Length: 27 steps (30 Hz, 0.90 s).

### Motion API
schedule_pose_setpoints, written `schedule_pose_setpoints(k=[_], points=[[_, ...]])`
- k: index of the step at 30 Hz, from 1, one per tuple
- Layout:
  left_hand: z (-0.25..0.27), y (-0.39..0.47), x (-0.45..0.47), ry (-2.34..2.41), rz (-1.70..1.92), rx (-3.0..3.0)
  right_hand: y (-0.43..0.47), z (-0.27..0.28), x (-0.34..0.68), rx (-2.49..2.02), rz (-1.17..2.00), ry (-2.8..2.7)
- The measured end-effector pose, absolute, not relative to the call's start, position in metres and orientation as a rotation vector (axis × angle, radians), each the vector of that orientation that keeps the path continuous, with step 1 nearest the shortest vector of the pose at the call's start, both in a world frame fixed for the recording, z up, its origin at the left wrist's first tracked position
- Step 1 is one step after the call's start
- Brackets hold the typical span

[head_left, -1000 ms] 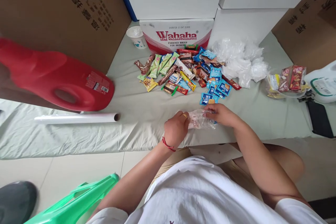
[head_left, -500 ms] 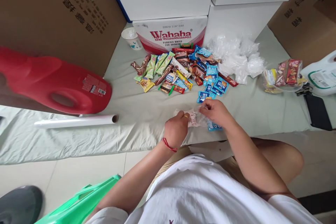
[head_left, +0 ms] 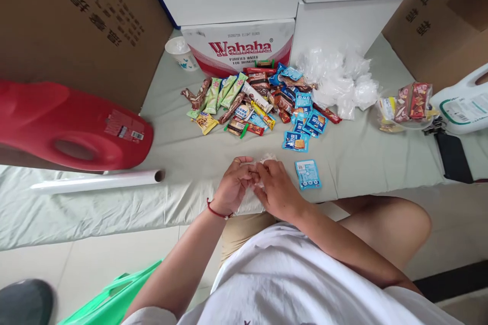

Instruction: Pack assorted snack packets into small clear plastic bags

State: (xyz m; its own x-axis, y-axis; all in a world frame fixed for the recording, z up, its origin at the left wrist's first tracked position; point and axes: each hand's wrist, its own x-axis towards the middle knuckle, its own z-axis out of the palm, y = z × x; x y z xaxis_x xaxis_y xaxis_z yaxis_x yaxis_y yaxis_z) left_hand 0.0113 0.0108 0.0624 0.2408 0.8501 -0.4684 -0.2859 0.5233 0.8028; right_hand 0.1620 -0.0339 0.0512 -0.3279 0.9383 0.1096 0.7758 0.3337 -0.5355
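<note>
My left hand [head_left: 234,185], with a red string bracelet at the wrist, meets my right hand [head_left: 278,185] at the front of the cloth-covered table. Both are closed, fingertips pinching a crinkled clear plastic bag [head_left: 270,157]. Most of the bag is hidden under the fingers, and what it contains cannot be made out. Right of my right hand, a single light-blue snack packet [head_left: 308,174] lies flat. Farther back, more blue packets [head_left: 295,141] overlap at the edge of a pile of wrapped snacks [head_left: 236,92].
Crumpled clear bags [head_left: 335,78] are heaped behind the snacks, near a Wahaha carton [head_left: 238,48] and a paper cup [head_left: 182,54]. On the left are a red jug [head_left: 80,127] and a white roll [head_left: 99,181]. A snack-filled bowl [head_left: 406,124] and a black phone [head_left: 453,157] stand right.
Both hands have shifted left and closer together with the plastic bag. The pinkish-printed wrapper seen in it is now covered, and the lone blue packet has come into full view.
</note>
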Motion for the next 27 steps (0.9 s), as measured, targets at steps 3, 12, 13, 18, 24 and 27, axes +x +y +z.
schedule_pose_setpoints(k=[3, 12, 13, 18, 24, 27], points=[[0.061, 0.001, 0.013, 1.19, 0.902, 0.741, -0.042, 0.052, 0.162, -1.547, 0.426, -2.351], [0.042, -0.025, -0.014, 1.101, 0.75, 2.342, -0.048, 0.037, 0.164, -1.483, 0.536, -2.249], [0.036, -0.023, -0.015, 1.001, 0.659, 2.404, -0.047, 0.038, 0.169, -1.423, 0.616, -2.199], [0.009, -0.012, -0.014, 0.973, 0.45, 2.586, -0.046, 0.044, 0.218, -1.193, 1.016, -1.738], [0.002, 0.011, -0.006, 1.227, 0.621, 2.413, -0.06, 0.026, 0.254, -1.381, 1.094, -1.287], [0.018, 0.019, 0.006, 1.498, 0.753, 1.926, -0.064, 0.017, 0.254, -1.412, 1.175, -1.147]])
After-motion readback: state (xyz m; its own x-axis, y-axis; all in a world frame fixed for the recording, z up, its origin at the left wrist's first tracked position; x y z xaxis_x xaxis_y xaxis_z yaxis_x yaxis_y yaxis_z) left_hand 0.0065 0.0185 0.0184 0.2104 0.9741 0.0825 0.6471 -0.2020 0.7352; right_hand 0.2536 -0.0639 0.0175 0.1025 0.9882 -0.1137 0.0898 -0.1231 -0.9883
